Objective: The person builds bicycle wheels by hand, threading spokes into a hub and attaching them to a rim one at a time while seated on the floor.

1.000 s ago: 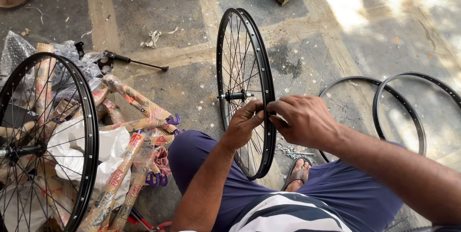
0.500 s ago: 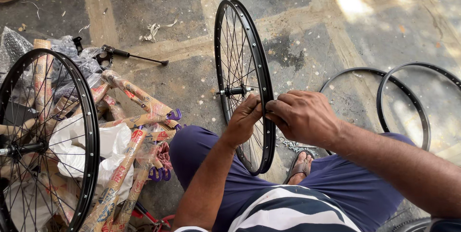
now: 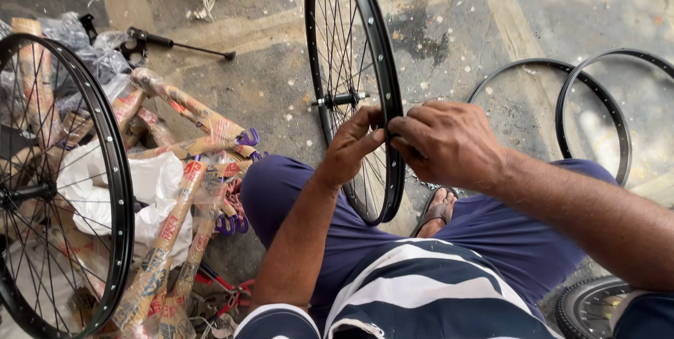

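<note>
A black spoked bicycle wheel [image 3: 351, 23] stands upright on the concrete floor between my knees, edge-on to me, with its axle [image 3: 342, 99] sticking out to the left. My left hand [image 3: 353, 144] pinches the rim from the left side near its middle height. My right hand [image 3: 449, 142] wraps the same stretch of rim from the right, fingers curled over it. The two hands nearly touch. Whatever small part lies under the fingers is hidden.
A second spoked wheel [image 3: 119, 170] stands at the left over paper-wrapped bicycle frame parts [image 3: 175, 205] and plastic wrap. Two bare black rims [image 3: 597, 93] lie on the floor at the right. A seat post part [image 3: 175, 44] lies beyond. A tyre [image 3: 586, 304] shows bottom right.
The view has shifted closer and lower onto the wheel. Both hands stay on the same spot of the rim, with only slight finger movement.
</note>
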